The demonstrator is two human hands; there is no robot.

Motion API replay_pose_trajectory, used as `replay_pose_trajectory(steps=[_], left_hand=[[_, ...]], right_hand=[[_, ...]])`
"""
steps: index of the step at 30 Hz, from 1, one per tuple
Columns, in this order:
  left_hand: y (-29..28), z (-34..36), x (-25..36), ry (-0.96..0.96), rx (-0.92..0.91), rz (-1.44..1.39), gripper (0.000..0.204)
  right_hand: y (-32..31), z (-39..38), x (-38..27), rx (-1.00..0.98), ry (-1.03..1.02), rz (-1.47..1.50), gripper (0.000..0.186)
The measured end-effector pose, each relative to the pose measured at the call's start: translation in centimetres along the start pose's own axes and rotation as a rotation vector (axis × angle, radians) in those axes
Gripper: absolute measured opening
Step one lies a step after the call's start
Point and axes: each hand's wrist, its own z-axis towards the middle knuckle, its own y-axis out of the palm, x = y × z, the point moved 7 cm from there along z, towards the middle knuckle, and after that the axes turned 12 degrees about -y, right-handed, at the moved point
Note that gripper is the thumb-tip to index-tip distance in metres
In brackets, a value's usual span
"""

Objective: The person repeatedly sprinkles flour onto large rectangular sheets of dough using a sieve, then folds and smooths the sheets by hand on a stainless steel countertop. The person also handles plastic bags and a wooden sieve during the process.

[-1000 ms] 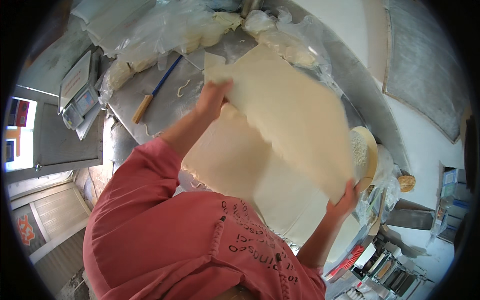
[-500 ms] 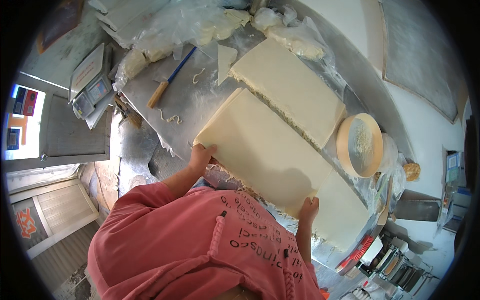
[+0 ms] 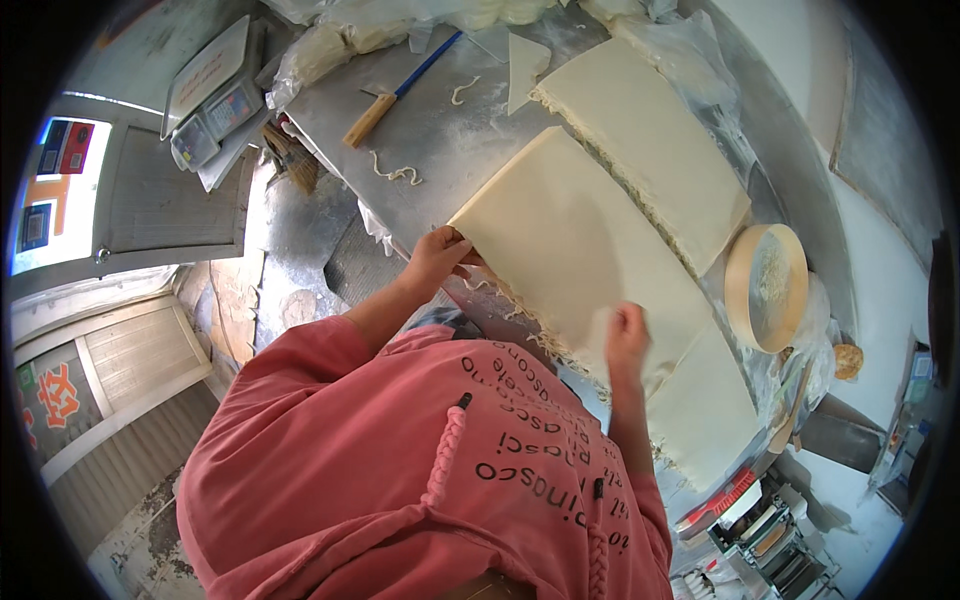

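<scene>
A wide, pale dough sheet (image 3: 570, 230) lies in layers on the metal table in front of me, with a ragged near edge. My left hand (image 3: 437, 258) is closed on its near left corner, thumb on top. Over the right part of the sheet is my right hand (image 3: 627, 340), its fingers curled in and slightly blurred. Whether anything is inside those fingers is hidden. Under that forearm, a second length of dough (image 3: 705, 405) continues to the right. Beyond a narrow gap rests another layered dough sheet (image 3: 655, 145) with frayed edges.
A wood-handled knife (image 3: 372, 118) with a blue strip and several dough scraps (image 3: 395, 170) lie on the metal table (image 3: 430, 125). A round sieve (image 3: 742, 290) stands at right, a red brush (image 3: 717, 503) near the right corner. Plastic-wrapped dough (image 3: 340, 45) lines the back; a scale (image 3: 215, 120) sits left.
My right hand has let go of the sheet's near edge and moved up over its surface. The left hand keeps its corner hold. The whole view has shifted, with the table appearing higher and farther right.
</scene>
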Motion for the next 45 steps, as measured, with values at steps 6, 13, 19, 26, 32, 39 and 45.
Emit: replay_pose_trajectory(steps=[6, 13, 19, 26, 32, 39, 45], left_hand=[[0.5, 0.9, 1.0, 0.053, 0.01, 0.129, 0.015], [0.3, 0.9, 1.4, 0.022, 0.09, 0.107, 0.011], [1.5, -2.5, 4.6, 0.438, 0.727, 0.775, 0.028], [21.8, 5.2, 2.9, 0.898, 0.154, 1.707, 0.058], [13.6, 9.3, 8.5, 0.628, 0.694, 1.68, 0.063], [28.9, 5.4, -1.1, 0.814, 0.31, 1.917, 0.068], [32.0, 2.3, -4.1, 0.878, 0.159, 1.776, 0.066]], right_hand=[[12.4, 6.9, -13.5, -0.161, -0.379, 0.321, 0.01], [13.2, 11.1, -6.6, -0.118, -0.076, 0.324, 0.015], [-3.6, 5.1, 8.8, 0.679, 0.374, 1.287, 0.004], [-9.5, -1.0, 15.0, 0.878, 0.415, 1.181, 0.006], [-21.7, -15.9, 24.1, 1.067, 0.229, 1.29, 0.018], [-29.8, -34.6, 36.7, 1.231, 0.809, 0.878, 0.028], [-31.7, -25.2, 31.1, 0.696, 0.53, -0.434, 0.016]])
